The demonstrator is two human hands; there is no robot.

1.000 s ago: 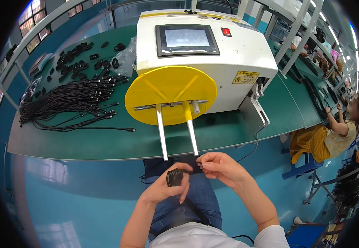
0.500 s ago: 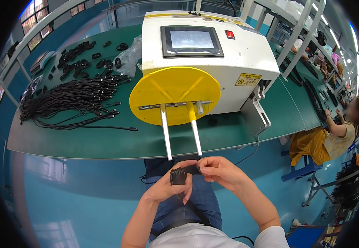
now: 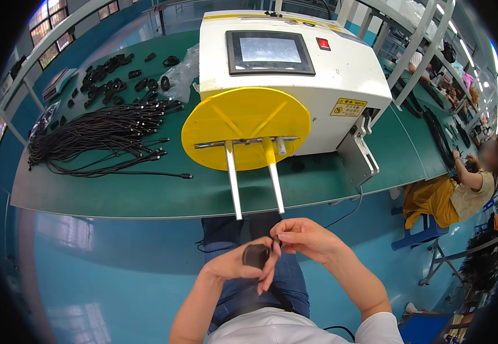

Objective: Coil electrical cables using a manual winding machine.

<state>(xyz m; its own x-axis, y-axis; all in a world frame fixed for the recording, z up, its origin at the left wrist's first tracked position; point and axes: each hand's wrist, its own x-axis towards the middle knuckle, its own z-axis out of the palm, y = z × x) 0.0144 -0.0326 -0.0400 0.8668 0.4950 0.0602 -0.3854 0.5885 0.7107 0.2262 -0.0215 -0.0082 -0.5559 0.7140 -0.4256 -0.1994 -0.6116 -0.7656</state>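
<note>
A dark bundle, seemingly a coiled black cable (image 3: 255, 255), sits in my left hand (image 3: 230, 265), whose fingers curl round it just above my lap. Close beside it, my right hand (image 3: 311, 239) pinches a small black piece near the bundle's far right side; whether this is the cable's end or a tie strip I cannot tell. Both hands are below the two metal rods (image 3: 233, 183) that stick out from a yellow round plate (image 3: 246, 114) on the white machine (image 3: 209, 63).
Many loose black cables (image 3: 100, 135) lie on the green table (image 3: 88, 198) at the left, with small coiled cables (image 3: 108, 89) behind them. A clear plastic bag (image 3: 181, 77) touches the machine's left side. Another person (image 3: 469, 186) sits on a blue stool (image 3: 421, 236) at the right.
The black strip that stretched between my hands now hardly shows. My left hand has turned and shifted slightly right, bringing the bundle closer to my right hand's fingertips.
</note>
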